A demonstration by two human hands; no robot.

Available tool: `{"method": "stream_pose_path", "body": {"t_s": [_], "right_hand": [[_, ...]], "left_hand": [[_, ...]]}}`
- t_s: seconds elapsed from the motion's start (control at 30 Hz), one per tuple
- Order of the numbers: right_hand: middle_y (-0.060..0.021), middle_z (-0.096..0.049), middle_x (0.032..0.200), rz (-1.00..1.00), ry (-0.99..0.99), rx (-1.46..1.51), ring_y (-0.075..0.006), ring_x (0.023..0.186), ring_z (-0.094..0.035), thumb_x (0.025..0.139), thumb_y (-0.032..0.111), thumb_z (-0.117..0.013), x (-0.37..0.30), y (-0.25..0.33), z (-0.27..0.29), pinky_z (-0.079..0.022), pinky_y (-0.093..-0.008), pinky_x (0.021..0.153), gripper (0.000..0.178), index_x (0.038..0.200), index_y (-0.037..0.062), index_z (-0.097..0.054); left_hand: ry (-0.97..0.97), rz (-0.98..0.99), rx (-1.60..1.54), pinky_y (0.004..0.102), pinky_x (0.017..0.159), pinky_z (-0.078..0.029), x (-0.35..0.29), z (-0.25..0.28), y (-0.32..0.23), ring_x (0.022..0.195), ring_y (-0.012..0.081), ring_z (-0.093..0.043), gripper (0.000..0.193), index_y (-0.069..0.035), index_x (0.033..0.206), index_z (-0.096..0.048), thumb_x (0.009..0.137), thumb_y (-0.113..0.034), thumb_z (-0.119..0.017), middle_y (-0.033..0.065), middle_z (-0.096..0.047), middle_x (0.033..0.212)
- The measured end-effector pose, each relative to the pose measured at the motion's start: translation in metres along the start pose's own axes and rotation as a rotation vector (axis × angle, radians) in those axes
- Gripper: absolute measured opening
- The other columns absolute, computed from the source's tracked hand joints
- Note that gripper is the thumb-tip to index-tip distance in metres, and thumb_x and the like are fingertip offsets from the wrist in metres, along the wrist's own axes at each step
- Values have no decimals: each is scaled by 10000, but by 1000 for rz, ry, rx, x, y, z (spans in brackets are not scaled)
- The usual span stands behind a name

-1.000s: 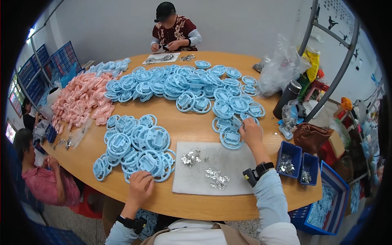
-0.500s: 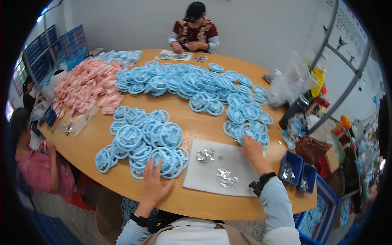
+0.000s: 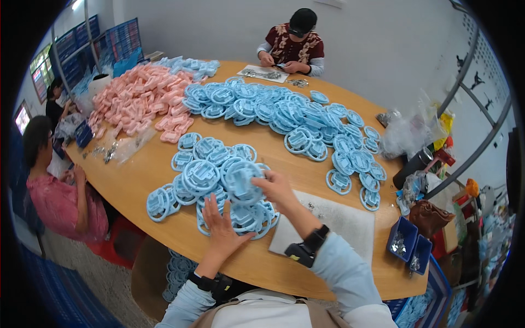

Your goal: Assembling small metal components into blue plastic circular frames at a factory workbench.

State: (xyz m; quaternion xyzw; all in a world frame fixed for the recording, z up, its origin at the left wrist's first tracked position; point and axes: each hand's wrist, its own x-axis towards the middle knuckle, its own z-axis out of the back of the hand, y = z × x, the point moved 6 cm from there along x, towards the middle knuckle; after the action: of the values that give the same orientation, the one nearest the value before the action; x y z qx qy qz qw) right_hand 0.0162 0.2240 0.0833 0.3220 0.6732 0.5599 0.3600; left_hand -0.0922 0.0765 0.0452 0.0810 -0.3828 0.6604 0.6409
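Note:
My right hand grips a round light-blue plastic ring piece by its right edge, above the near pile. It has a blocky part across its middle. Spread fingers of my left hand rest on the front of that near pile of blue ring pieces. Beneath my right forearm lies a white foam mat. Small metal parts sit on it, mostly hidden by the arm.
A long heap of blue ring pieces spans the table beyond, beside a pink heap. Two blue bins hold metal parts at the right edge. A dark thermos stands behind. Co-workers sit opposite and left.
My right hand has moved left from the pieces beyond the mat to the near pile, and now holds a ring piece. My left hand stays on the pile. The whole view has shifted.

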Motion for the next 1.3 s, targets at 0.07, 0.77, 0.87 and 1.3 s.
{"method": "stream_pose_path", "body": {"t_s": [0.07, 0.77, 0.87, 1.3], "right_hand": [[-31, -623, 843, 96, 21, -79, -58, 594, -498, 771, 238, -714, 14, -8, -10, -334, -209, 444, 381, 1057, 6, -618], [-162, -608, 920, 175, -607, -1741, -336, 815, -628, 726, 263, -680, 28, 2, 254, -517, -422, 662, 358, 977, 40, -555], [-158, -631, 837, 234, -655, -1703, -346, 756, -627, 729, 252, -671, 32, 7, 270, -507, -433, 637, 276, 870, 39, -564], [51, -594, 661, 81, -170, 23, -8, 452, -418, 797, 232, -690, 0, 41, 83, -258, -173, 388, 181, 879, 75, -655]], "left_hand": [[36, 9, 1, 642, 1042, -65, 3, 3, 9, 1373, 448, 5, 1205, -204, 1457, -152, 511, -515, -830, 215, -22, 1496], [252, 124, 85, 608, 1048, -49, -4, -8, 19, 1367, 380, -127, 1040, -58, 1386, -297, 604, -592, -728, 220, -174, 1463], [223, 111, 71, 581, 1060, -68, -2, -7, 14, 1367, 375, -144, 1026, -52, 1370, -306, 598, -556, -755, 222, -194, 1457], [121, 146, 68, 516, 1073, -150, -4, -3, 21, 1348, 377, -202, 1057, -24, 1373, -284, 581, -499, -799, 211, -236, 1446]]}}
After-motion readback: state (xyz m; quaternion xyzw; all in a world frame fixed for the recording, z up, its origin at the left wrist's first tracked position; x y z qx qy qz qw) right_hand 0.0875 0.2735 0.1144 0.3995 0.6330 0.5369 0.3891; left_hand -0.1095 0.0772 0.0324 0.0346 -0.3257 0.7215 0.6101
